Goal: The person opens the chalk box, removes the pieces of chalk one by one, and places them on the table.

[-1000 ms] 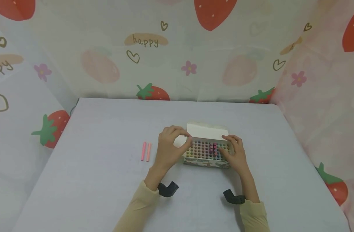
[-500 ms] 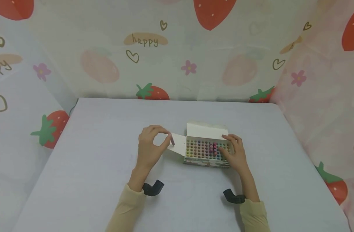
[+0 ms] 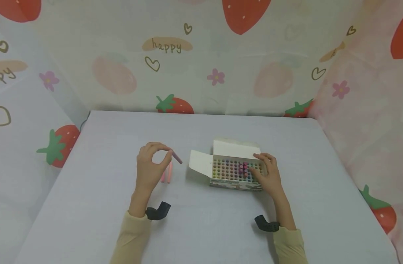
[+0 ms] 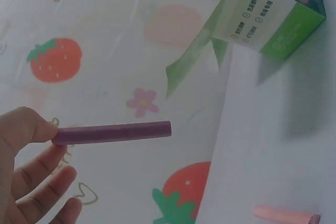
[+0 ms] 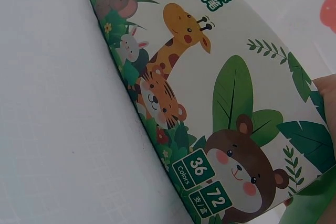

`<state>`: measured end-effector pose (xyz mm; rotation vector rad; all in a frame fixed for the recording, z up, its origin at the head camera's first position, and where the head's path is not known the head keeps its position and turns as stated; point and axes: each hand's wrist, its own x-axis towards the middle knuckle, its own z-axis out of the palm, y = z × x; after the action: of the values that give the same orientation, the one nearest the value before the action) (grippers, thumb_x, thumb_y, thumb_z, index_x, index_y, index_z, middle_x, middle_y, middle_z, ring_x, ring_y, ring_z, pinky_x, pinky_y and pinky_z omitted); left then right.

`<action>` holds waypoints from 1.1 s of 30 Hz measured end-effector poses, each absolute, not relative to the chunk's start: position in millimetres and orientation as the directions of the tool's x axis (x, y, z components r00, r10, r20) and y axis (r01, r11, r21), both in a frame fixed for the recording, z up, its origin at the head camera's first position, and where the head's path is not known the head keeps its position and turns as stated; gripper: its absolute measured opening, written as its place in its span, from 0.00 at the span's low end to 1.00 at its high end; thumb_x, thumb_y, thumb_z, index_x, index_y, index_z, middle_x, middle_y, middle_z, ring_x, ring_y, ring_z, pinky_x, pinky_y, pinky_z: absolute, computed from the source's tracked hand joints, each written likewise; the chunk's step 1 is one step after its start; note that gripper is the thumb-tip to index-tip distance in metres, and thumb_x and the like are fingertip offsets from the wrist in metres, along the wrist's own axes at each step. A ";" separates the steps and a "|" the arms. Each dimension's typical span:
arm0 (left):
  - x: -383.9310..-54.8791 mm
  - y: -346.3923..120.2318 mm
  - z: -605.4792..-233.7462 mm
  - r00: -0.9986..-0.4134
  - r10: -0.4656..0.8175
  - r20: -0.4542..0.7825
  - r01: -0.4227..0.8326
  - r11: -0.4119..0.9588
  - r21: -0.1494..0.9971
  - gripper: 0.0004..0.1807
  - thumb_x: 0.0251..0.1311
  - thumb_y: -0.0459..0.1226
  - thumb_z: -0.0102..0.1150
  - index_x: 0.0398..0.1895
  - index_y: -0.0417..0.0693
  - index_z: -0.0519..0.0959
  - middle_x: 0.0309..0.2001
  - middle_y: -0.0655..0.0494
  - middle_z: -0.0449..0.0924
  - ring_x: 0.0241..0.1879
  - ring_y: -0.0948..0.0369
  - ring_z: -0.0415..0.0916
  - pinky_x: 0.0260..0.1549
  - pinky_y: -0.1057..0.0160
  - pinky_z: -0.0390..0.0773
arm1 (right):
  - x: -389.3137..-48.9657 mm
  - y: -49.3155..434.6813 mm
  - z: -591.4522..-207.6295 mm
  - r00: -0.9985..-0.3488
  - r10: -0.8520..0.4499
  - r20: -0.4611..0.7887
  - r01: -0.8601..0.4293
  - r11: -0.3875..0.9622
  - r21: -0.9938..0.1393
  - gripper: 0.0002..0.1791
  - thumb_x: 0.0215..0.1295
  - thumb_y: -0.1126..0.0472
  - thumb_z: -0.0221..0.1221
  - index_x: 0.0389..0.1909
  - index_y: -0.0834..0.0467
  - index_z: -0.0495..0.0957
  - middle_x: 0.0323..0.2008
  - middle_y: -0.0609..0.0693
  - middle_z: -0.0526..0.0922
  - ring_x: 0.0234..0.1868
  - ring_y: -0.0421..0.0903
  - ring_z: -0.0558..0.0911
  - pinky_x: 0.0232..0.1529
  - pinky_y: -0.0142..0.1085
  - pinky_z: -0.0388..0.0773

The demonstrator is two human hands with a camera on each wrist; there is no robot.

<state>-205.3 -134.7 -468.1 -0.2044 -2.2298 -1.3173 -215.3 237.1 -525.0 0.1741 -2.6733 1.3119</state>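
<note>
My left hand (image 3: 148,168) pinches one end of a purple chalk stick (image 4: 113,132) between thumb and fingertips, and the stick's free end points right. Two pink chalk sticks lie on the table just right of this hand; the hand partly covers the left one, while the right one (image 3: 169,173) shows more. My right hand (image 3: 269,174) holds the right end of the open chalk box (image 3: 235,185), thumb over the chalk and fingers at the back edge. Rows of coloured chalk fill the box, with several pink and purple sticks (image 3: 243,167) standing out among them.
The box's white lid (image 3: 236,148) stands raised at the back, and a side flap (image 3: 200,163) sticks out to the left. A white cloth covers the table (image 3: 201,227). Behind it hangs a strawberry-print curtain (image 3: 201,58). Each wrist wears a black camera mount (image 3: 158,211).
My left hand has moved left from over the box to beside the pink sticks, carrying the purple chalk stick. My right hand has stayed at the box.
</note>
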 end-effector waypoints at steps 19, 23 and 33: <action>-193.0 -168.8 -485.4 -0.894 -0.230 0.385 0.145 0.665 0.733 0.04 0.49 0.36 0.64 0.28 0.46 0.81 0.41 0.49 0.79 0.49 0.47 0.69 0.49 0.41 0.59 | -216.3 237.7 -527.0 -0.979 -0.036 0.201 -0.182 0.600 -0.779 0.26 0.58 0.62 0.61 0.59 0.55 0.69 0.62 0.60 0.59 0.64 0.62 0.59 0.59 0.63 0.54; -194.2 -172.7 -490.8 -0.920 -0.226 0.319 0.072 0.703 0.707 0.05 0.50 0.38 0.63 0.28 0.45 0.81 0.42 0.47 0.79 0.50 0.45 0.68 0.50 0.40 0.58 | -216.2 237.4 -525.6 -0.980 -0.038 0.197 -0.180 0.599 -0.780 0.26 0.58 0.62 0.61 0.59 0.55 0.69 0.62 0.60 0.59 0.64 0.62 0.59 0.59 0.63 0.54; -203.3 -176.0 -504.4 -0.968 -0.184 0.173 -0.026 0.752 0.658 0.11 0.52 0.42 0.59 0.32 0.45 0.82 0.47 0.45 0.78 0.52 0.43 0.67 0.51 0.40 0.57 | -215.4 236.7 -524.0 -0.979 -0.035 0.200 -0.180 0.606 -0.775 0.26 0.58 0.62 0.61 0.59 0.55 0.69 0.62 0.60 0.59 0.64 0.62 0.60 0.58 0.63 0.55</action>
<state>-203.3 -176.0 -504.4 0.1654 -2.7241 -1.0181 -215.4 236.7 -524.0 0.1793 -2.6651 1.3126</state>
